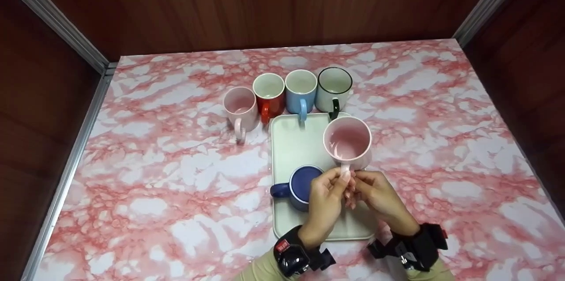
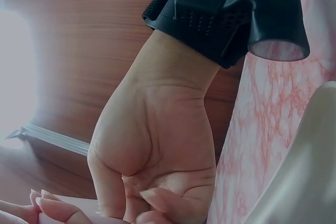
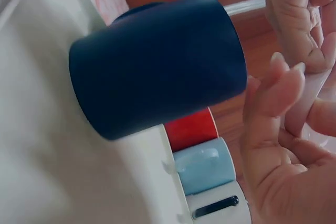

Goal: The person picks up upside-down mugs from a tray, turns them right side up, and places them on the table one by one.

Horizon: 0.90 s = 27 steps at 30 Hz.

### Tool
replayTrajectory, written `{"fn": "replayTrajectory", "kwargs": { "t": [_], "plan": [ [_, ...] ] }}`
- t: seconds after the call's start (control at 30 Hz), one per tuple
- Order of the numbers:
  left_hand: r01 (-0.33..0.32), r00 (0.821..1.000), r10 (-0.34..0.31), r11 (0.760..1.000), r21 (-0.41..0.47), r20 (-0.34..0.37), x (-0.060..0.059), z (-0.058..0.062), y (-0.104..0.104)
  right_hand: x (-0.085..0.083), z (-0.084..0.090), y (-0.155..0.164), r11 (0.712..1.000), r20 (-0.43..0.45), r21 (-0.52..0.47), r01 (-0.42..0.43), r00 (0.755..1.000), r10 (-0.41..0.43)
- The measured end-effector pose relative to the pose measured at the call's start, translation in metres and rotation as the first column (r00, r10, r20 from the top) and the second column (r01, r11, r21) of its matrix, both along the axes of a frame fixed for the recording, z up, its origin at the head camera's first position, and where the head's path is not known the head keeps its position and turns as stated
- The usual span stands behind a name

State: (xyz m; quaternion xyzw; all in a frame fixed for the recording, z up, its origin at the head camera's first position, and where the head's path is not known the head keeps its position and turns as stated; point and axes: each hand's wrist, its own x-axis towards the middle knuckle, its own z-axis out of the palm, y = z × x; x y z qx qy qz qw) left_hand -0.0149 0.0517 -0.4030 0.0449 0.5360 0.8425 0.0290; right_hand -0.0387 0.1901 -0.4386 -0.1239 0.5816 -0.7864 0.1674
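Pink mug (image 1: pixel 348 143) upright, handle toward both hands, over tray (image 1: pixel 289 144)

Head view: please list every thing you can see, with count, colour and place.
pink mug: 1, pink, over the tray, held by its handle
dark blue mug: 1, dark blue, on the tray, handle to the left
tray: 1, pale cream, table centre
row of mugs: 4, pink, red, light blue, white with dark rim, behind the tray
table: 1, pink marble pattern
left hand: 1, pinches the handle
right hand: 1, pinches the handle
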Motion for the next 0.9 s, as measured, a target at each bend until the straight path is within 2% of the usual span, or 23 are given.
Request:
{"fn": "replayTrajectory", "kwargs": {
  "t": [0.17, 0.4, 0.6, 0.77, 0.9],
  "plan": [
    [0.001, 1.0, -0.001, 1.0, -0.026, 0.006, -0.002, 0.0, 0.004, 0.001, 0.004, 0.007, 0.995, -0.002, 0.102, 0.022, 1.0, -0.022],
    [-0.06, 0.997, 0.056, 0.994, -0.092, -0.044, -0.006, -0.003, 0.011, 0.0, 0.009, 0.023, 0.956, -0.073, 0.276, 0.098, 0.994, -0.08],
    [-0.096, 0.993, 0.086, 0.985, -0.143, -0.076, -0.011, -0.007, 0.018, -0.001, 0.015, 0.035, 0.929, -0.076, 0.305, 0.208, 0.978, -0.194],
    [-0.128, 0.989, 0.113, 0.977, -0.172, -0.099, -0.014, -0.012, 0.027, -0.002, 0.016, 0.045, 0.9, -0.071, 0.321, 0.295, 0.955, -0.288],
    [-0.158, 0.982, 0.135, 0.969, -0.19, -0.129, -0.018, -0.017, 0.035, -0.001, 0.015, 0.057, 0.897, -0.09, 0.304, 0.322, 0.946, -0.31]
  ]
}}
